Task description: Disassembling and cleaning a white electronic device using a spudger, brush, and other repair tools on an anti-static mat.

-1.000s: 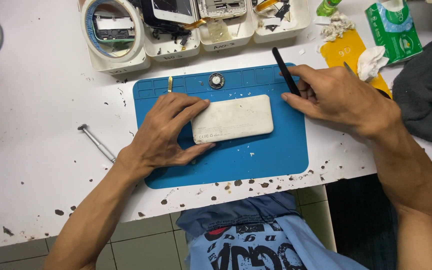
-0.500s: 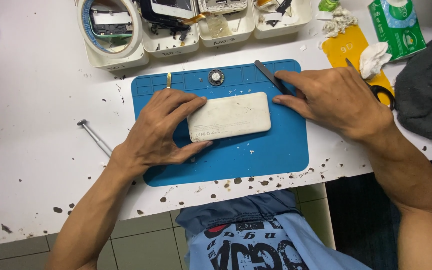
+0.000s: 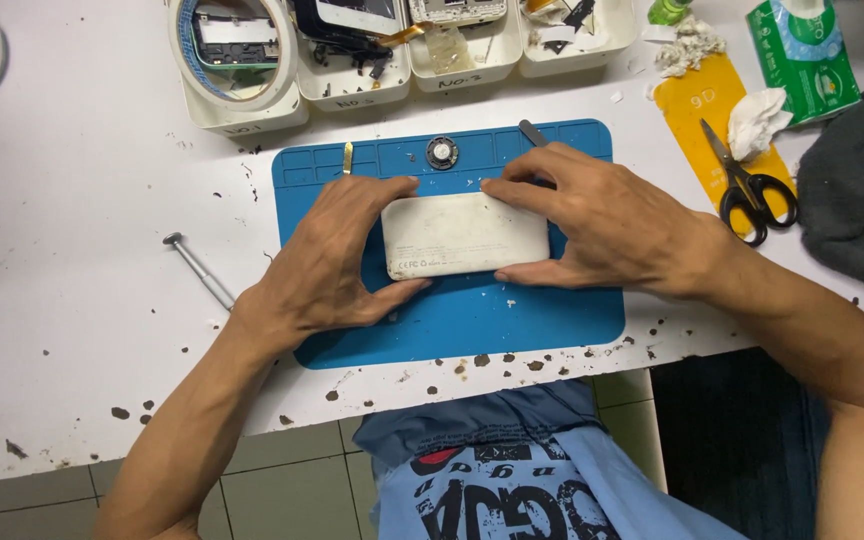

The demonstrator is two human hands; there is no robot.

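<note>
A green packet [image 3: 803, 55] with a white patch lies at the table's top right corner, beside a flat yellow card [image 3: 700, 118] bearing crumpled white tissue [image 3: 755, 117] and black-handled scissors [image 3: 749, 186]. Along the far edge stand white plastic trays [image 3: 452, 62] with small handwritten labels on their fronts, filled with loose parts; a roll of tape [image 3: 234, 45] sits on the leftmost. On the smooth blue rubber mat [image 3: 452, 320] lies a scuffed white rectangular device [image 3: 464, 235] with rounded corners. The left hand [image 3: 337, 265] clasps its left end, thumb below, fingers above. The right hand [image 3: 607, 225] grips its right end likewise, with a slim dark tool [image 3: 533, 133] showing above the fingers. A thin metal rod [image 3: 199, 270] lies on the speckled white table [image 3: 72, 220].
</note>
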